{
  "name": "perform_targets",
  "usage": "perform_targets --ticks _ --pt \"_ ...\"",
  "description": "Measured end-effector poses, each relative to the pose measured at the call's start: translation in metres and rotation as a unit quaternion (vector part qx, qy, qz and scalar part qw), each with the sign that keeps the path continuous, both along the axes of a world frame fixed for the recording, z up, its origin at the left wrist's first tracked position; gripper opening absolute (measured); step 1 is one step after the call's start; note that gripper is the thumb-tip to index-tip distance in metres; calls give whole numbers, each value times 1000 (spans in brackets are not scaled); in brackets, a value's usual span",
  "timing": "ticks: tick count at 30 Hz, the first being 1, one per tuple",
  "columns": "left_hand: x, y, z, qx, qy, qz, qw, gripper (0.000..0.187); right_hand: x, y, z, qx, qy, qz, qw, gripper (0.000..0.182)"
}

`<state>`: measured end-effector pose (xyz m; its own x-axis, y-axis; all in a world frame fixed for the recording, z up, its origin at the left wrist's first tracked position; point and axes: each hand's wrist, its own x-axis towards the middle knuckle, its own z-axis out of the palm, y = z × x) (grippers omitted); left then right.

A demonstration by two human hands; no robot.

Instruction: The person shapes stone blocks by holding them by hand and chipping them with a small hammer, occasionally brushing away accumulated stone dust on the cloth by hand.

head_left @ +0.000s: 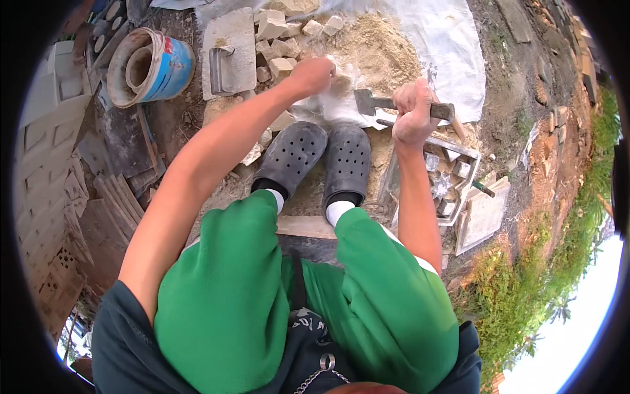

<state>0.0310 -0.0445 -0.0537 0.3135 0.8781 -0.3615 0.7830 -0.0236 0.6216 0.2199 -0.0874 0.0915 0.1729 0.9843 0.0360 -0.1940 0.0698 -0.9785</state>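
My left hand (314, 76) is closed, its fingers curled at a pale stone piece (341, 83) over the white sheet; the hand hides part of it. My right hand (414, 113) grips a mason's hammer (365, 102) in a fist. The hammer's flat blade points left, towards the stone piece, and its blunt end sticks out right of the fist. Beyond my hands lies a heap of yellowish sand and chips (380, 49). Broken stone blocks (272, 25) are piled left of that heap.
A blue bucket (172, 69) stands at the left, near a trowel-like float (216, 71) on a pale slab (237, 43). Right of my dark clogs (348, 157) sits a metal-framed mould (478, 157) beside flat tiles (482, 217). Boards (118, 203) lie left; plants (512, 289) grow right.
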Motion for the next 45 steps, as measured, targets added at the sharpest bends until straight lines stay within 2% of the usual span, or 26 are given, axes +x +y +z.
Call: perform_targets --ticks 1,2,4,6,8,10,12,14,16,18,20,23,25,26,28,29,31,32,35,37,38,40,44,45 --pt "4 -6 1 6 55 -14 998 31 0 1 1 1 -3 3 1000 47" --pt "5 -16 2 7 53 -10 999 31 1 4 1 7 39 14 999 44" --pt "7 -36 1 159 -39 96 982 35 3 10 2 14 80 28 996 42" --pt "7 -41 2 165 -16 71 984 34 2 17 9 -27 96 38 994 43" --pt "8 -40 3 171 7 48 984 34 -6 24 20 -20 82 32 996 44" --pt "10 -36 -1 87 31 29 995 30 -16 27 44 35 2 21 999 47" --pt "9 -39 -2 85 32 24 996 31 -22 26 68 37 9 12 999 47" --pt "8 -41 -2 85 34 19 996 31 -22 27 79 91 89 71 989 43" --pt "6 -44 -2 106 13 39 994 31 -24 30 65 107 95 88 986 42" --pt "7 -45 -7 117 24 46 992 32 -30 31 30 129 53 81 987 43" --pt "9 -45 -7 129 32 52 990 33 -34 29 -10 74 -2 59 996 46" --pt "11 -45 1 82 20 60 995 34 -32 34 8 54 21 78 995 45" --pt "10 -47 2 75 19 62 995 38 -36 38 25 133 -3 63 989 48" --pt "9 -50 2 73 19 63 995 38 -36 35 38 105 21 57 993 48" --pt "8 -52 2 120 13 54 991 41 -31 35 45 100 18 54 993 48" --pt "8 -52 2 120 14 55 991 41 -31 36 37 100 19 55 993 48" --pt "9 -52 3 122 19 41 992 44 -27 36 -2 145 -49 47 987 46" --pt "9 -51 3 122 19 41 992 44 -28 35 -20 82 -46 39 995 46" --pt "11 -49 2 115 31 13 993 44 -30 45 1 64 -30 48 996 45" --pt "10 -47 -3 101 23 19 994 43 -32 48 18 67 51 52 995 43" --pt "10 -51 -5 98 24 20 995 43 -33 45 27 64 51 52 995 43" --pt "12 -52 -5 156 -1 100 983 38 -37 39 42 80 68 60 993 41" --pt "10 -43 -1 90 -12 99 991 35 -40 33 -11 92 -1 29 995 44" --pt "10 -39 2 64 -7 98 993 33 -38 35 -5 73 8 49 996 44"
